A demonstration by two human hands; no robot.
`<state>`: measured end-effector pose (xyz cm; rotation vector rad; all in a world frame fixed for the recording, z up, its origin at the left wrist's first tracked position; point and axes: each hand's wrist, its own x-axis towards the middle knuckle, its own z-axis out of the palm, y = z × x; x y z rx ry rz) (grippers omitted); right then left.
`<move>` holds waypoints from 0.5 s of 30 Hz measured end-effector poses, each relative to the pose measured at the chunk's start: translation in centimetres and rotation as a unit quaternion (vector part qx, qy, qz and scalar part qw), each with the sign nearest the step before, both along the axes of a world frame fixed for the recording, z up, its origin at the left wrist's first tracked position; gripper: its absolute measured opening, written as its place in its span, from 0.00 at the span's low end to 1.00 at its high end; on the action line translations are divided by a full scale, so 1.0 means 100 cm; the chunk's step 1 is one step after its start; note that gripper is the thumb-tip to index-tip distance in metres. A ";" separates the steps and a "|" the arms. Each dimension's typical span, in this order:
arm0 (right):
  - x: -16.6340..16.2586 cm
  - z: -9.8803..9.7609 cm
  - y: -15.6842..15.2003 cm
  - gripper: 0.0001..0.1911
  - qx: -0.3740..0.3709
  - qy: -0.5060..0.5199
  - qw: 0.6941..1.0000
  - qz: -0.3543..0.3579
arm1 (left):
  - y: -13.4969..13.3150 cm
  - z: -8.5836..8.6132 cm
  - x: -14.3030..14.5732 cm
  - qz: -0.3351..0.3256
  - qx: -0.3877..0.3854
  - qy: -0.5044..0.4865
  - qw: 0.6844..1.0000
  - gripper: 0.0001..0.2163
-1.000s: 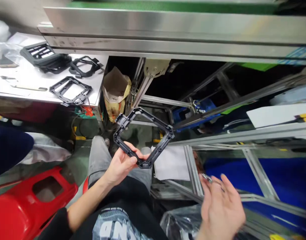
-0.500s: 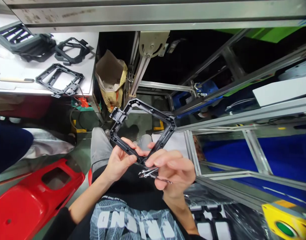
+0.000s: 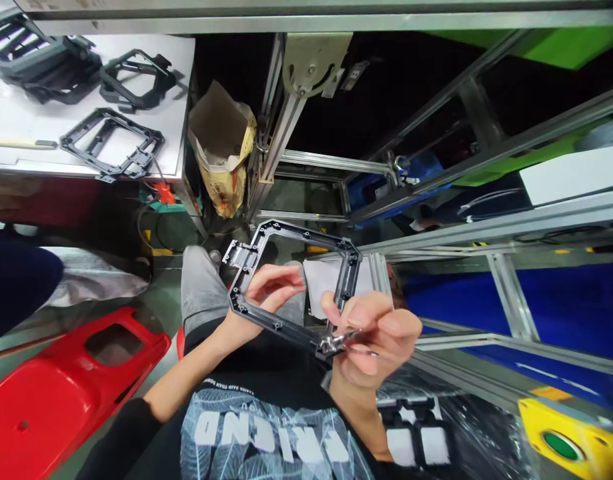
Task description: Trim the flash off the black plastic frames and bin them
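A black plastic frame (image 3: pixel 306 233) with small holes along its bars is held over my lap. My left hand (image 3: pixel 259 297) grips its lower left bar, fingers curled through the opening. My right hand (image 3: pixel 373 337) is closed on small shiny metal clips (image 3: pixel 336 343), pressing one against the frame's lower right corner. Both hands are above my grey trouser leg and black printed shirt.
A white table (image 3: pixel 176 120) at upper left carries another black frame (image 3: pixel 111 143), a thicker black bezel (image 3: pixel 136 80) and a vent grille (image 3: pixel 31 60). A crumpled paper bag (image 3: pixel 223 157) sits beside aluminium rails (image 3: pixel 486 233). A red plastic stool (image 3: pixel 61 393) is lower left; a yellow box with a green button (image 3: pixel 566 443) lower right.
My right hand came up from the lower right with the metal clips and now meets the frame's corner. My left hand turned the frame flatter. The view tilted downward.
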<state>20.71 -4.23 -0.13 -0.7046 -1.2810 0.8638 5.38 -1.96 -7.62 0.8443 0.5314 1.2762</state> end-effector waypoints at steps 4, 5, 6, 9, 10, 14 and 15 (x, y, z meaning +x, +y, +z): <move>-0.008 0.001 -0.001 0.18 0.026 -0.013 0.999 0.024 | 0.013 0.016 0.019 -0.071 -0.091 -0.065 0.991 0.17; -0.009 0.001 0.000 0.17 0.030 -0.015 0.999 0.030 | 0.016 0.021 0.022 -0.084 -0.112 -0.075 0.987 0.17; -0.011 0.002 0.001 0.17 0.032 -0.013 0.999 0.033 | 0.019 0.026 0.024 -0.092 -0.131 -0.083 0.984 0.16; -0.013 0.003 0.002 0.16 0.032 -0.001 0.999 0.039 | 0.024 0.038 0.027 -0.095 -0.176 -0.100 0.975 0.14; -0.013 0.004 0.001 0.16 0.030 0.005 0.999 0.041 | 0.025 0.041 0.028 -0.092 -0.187 -0.103 0.973 0.13; -0.016 0.007 -0.004 0.13 0.026 0.017 0.999 0.041 | 0.027 0.047 0.029 -0.078 -0.211 -0.114 0.968 0.12; -0.017 0.008 -0.005 0.12 0.026 0.018 0.999 0.036 | 0.027 0.048 0.028 -0.076 -0.211 -0.116 0.968 0.12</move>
